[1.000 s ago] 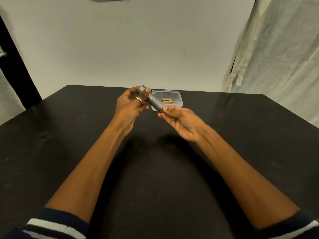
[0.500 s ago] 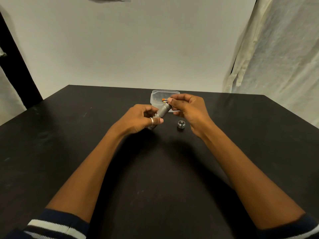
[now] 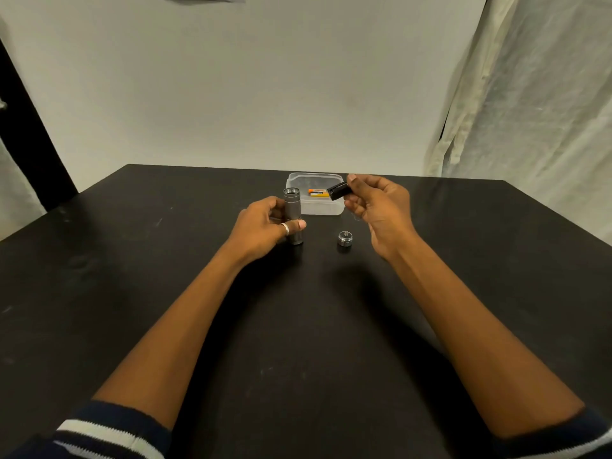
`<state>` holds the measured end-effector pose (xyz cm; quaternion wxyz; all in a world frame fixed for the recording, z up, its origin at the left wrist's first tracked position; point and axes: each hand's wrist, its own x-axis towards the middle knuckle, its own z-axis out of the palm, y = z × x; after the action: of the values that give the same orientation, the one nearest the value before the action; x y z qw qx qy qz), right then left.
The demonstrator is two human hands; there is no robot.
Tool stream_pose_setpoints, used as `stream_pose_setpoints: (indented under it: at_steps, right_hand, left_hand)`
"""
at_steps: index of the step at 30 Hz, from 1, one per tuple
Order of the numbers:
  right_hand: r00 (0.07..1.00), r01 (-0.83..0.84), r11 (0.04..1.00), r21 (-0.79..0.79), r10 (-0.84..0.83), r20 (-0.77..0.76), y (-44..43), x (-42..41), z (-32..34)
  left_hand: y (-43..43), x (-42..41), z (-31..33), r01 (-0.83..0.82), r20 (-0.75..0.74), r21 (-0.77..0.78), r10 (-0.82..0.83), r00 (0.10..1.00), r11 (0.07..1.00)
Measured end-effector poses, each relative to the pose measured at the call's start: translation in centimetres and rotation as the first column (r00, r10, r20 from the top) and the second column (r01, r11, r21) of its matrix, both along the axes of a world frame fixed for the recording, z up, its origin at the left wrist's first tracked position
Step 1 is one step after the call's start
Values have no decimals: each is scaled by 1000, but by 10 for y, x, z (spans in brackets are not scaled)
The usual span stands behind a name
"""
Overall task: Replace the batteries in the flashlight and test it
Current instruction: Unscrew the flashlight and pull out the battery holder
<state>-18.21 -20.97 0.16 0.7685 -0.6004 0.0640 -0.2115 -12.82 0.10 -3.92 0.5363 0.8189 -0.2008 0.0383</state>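
- The left hand (image 3: 261, 228) is wrapped around the flashlight (image 3: 293, 214), holding it upright on the black table (image 3: 132, 260) with the open threaded end facing up; a ring (image 3: 285, 228) sits on one finger.
- The right hand (image 3: 379, 207) pinches a black battery holder (image 3: 338, 190) between thumb and fingertips, raised above the table at about 2 o'clock from the flashlight and apart from it.
- The end cap (image 3: 345, 238) rests on the table at about 4 o'clock from the flashlight, between the two hands and touching neither.
- A clear plastic box (image 3: 314, 207) stands just behind the flashlight, at roughly 1 o'clock, with an orange battery (image 3: 317, 192) lying inside it.
- Dark sleeves (image 3: 109, 432) with white stripes show at the bottom edge.
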Motion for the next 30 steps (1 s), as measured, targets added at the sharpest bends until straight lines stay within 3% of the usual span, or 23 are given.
stream_pose_setpoints:
  at_steps: [8, 11, 15, 17, 21, 24, 26, 28, 30]
  right_hand:
    - [999, -26, 999, -37, 25, -34, 3, -2, 0]
    - [998, -40, 996, -75, 36, -54, 3, -3, 0]
    - [997, -53, 988, -144, 45, -60, 3, -4, 2]
    - [997, -60, 986, -157, 52, -56, 3, -5, 3]
    - [994, -100, 983, -156, 94, -50, -2, -8, 7]
    - [992, -129, 982, -141, 128, -14, -6, -9, 8]
    - [988, -151, 979, -134, 156, 22, -8, -9, 9]
    - [980, -185, 973, -140, 193, 51, -9, -10, 10]
    - [975, -201, 959, -200, 215, 55, -7, -10, 9]
  left_hand:
    - [-3, -6, 5, 13, 11, 67, -14, 1000, 998]
    - [-7, -10, 12, -135, 118, 22, 132, 984, 991]
    - [-7, -15, 25, -296, 211, -184, 332, 919, 937]
    - [-8, -19, 28, -264, 264, -200, 311, 913, 944]
    - [-23, -34, 22, -117, 310, -80, 136, 941, 990]
    - [-31, -42, 20, -9, 176, 6, 7, 984, 1000]
    - [-35, -45, 20, 25, 28, -16, -25, 999, 1000]
    - [-41, -47, 21, 39, -128, -105, -53, 990, 994]
    - [-50, -50, 22, 35, -300, -304, -131, 945, 952]
